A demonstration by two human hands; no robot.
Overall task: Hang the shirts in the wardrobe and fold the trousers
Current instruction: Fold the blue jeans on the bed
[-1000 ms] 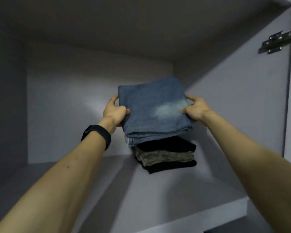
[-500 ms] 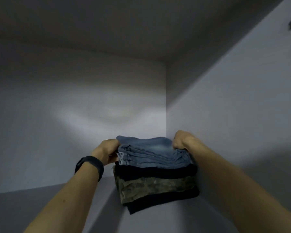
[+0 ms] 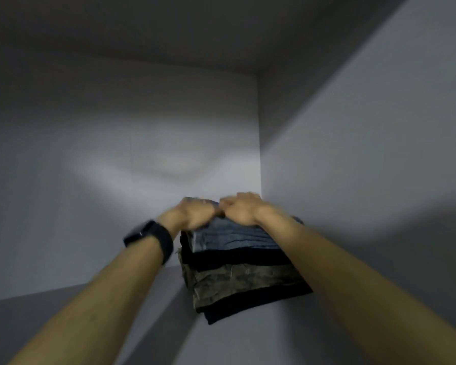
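Both hands (image 3: pixel 216 212) have slid together atop the folded jeans (image 3: pixel 232 237).

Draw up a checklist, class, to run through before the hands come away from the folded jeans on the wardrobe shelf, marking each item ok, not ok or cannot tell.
1. Folded jeans on top of the stack: ok.
2. Left hand and right hand flat on the jeans, no closed grip: ok, though blurred.
3. Stack order under the jeans, black layer, camouflage trousers, black bottom layer: ok.
4. Stack edges aligned: not ok, lower layers jut forward.
5. Stack fully on the shelf: ok.
6. Back edge clear of the rear wall: cannot tell.
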